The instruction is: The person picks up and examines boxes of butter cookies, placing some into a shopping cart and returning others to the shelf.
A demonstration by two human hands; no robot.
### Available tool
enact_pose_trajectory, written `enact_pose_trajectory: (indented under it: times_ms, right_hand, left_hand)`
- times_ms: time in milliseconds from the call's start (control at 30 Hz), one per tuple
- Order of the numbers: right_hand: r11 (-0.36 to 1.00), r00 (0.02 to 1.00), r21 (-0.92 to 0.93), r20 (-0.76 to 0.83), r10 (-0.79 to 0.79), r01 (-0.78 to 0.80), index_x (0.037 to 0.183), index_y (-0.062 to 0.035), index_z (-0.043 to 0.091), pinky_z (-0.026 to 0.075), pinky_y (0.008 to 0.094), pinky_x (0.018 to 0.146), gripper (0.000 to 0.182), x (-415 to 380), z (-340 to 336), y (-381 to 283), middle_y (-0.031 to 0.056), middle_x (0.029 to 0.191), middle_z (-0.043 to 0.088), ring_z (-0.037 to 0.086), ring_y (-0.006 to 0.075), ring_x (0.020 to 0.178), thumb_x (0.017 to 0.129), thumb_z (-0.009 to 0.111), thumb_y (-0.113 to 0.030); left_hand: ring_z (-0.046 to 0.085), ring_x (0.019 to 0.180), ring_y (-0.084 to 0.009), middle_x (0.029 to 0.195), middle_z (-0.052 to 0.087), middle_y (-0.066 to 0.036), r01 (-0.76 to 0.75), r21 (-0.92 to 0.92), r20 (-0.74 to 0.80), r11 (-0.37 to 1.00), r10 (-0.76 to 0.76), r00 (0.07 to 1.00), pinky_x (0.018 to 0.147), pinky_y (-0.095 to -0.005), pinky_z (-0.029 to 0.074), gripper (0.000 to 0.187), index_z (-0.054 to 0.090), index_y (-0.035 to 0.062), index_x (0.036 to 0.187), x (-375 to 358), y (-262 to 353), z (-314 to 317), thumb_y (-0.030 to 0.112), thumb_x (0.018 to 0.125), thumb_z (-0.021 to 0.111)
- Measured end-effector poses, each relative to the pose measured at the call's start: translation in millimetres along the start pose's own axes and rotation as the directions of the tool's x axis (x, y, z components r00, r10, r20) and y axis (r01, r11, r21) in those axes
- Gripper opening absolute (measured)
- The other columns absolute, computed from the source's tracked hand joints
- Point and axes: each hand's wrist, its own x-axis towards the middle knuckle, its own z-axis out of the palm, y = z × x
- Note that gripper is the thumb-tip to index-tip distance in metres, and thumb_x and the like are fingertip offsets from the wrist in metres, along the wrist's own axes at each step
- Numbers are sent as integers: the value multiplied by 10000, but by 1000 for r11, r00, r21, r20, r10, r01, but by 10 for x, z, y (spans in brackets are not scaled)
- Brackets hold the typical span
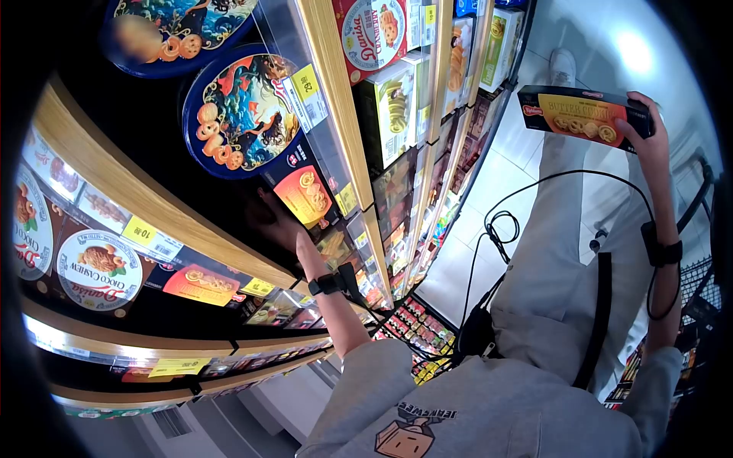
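My right hand [646, 126] is closed around one end of a dark butter cookie box [576, 116] with a yellow-orange label, its thumb over the front. The box is held out over the floor, on the right. My left hand [279, 224] reaches into the shelf at left, right beside another cookie box [304, 197] with an orange label. Its fingers are lost in the dark of the shelf, so I cannot tell whether they grip anything. Just beyond that box stands a round blue cookie tin [243, 113] with a colourful sea picture.
A second blue tin [187, 34] stands farther along. Wooden shelf edges [336, 91] carry yellow price tags [305, 84]. Brown choco cashew boxes [99, 267] fill the shelf at lower left. A black cable [496, 221] loops before my legs; a wire basket [693, 275] is at right.
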Motion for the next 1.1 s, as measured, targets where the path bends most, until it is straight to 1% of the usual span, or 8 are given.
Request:
enact_pose_trajectory:
  times_ms: [267,333,467,700,800,967,1033,1100]
  right_hand:
    - [998,998,5,-32,-61,61,1244,-49,533,497,254,860,423,-24,-29,217,69,1106,576,585,129,978,873,700,-164]
    - [998,997,-8,-45,-64,64,1245,-48,533,500,254,858,421,-16,-35,268,72,1114,571,583,130,985,877,697,-168]
    - [995,996,-71,-53,-72,69,1246,-56,536,498,258,868,421,16,-25,285,71,1109,572,578,134,1006,875,699,-168]
    - [991,995,-91,-21,-96,94,1245,-60,535,490,256,867,422,64,-46,198,65,1104,575,571,127,999,870,701,-155]
    - [992,996,-95,-28,-81,78,1244,-60,534,489,259,864,418,52,-64,135,63,1083,579,570,125,988,872,700,-154]
    - [995,996,-78,-61,-70,65,1244,-58,532,490,268,865,420,52,-89,314,63,1069,583,577,131,975,873,701,-156]
    - [990,993,-107,-70,-95,87,1244,-57,531,491,270,864,422,32,-74,327,64,1068,584,580,134,969,873,702,-158]
    - [992,997,-119,-55,-55,48,1243,-58,532,483,272,876,424,4,-53,304,68,1067,585,578,140,985,871,705,-164]
  left_hand:
    - [482,1204,-256,1359,450,-228,-114,-83,0,990,114,993,1029,-382,385,656,362,-71,1362,-50,-250,-97,237,889,695]
    - [416,1309,-277,1456,357,-240,-61,-289,52,955,79,995,1074,-398,341,722,257,-49,1447,-254,-177,-251,197,902,662]
    - [401,1330,-312,1469,345,-243,-214,277,37,937,213,976,1088,-397,332,708,261,-28,1462,-442,13,-334,183,905,644]
    - [466,1267,-268,1384,463,-229,-125,117,40,985,121,992,1020,-354,381,667,275,-15,1462,-226,-69,-193,191,926,615]
    - [355,1358,-320,1475,342,-246,39,210,252,977,-93,963,1111,-356,263,646,267,-62,1444,-207,290,-293,281,962,527]
    - [333,1374,-303,1483,346,-222,-111,51,284,992,92,954,1128,-361,230,538,355,-71,1402,-342,804,-239,230,971,467]
    - [353,1355,-282,1474,371,-195,19,-175,293,984,33,956,1119,-344,247,475,416,-55,1375,-221,787,-143,231,996,399]
    - [380,1327,-241,1474,385,-148,-60,7,302,998,55,952,1106,-327,267,477,392,-31,1397,35,398,-51,251,1014,352]
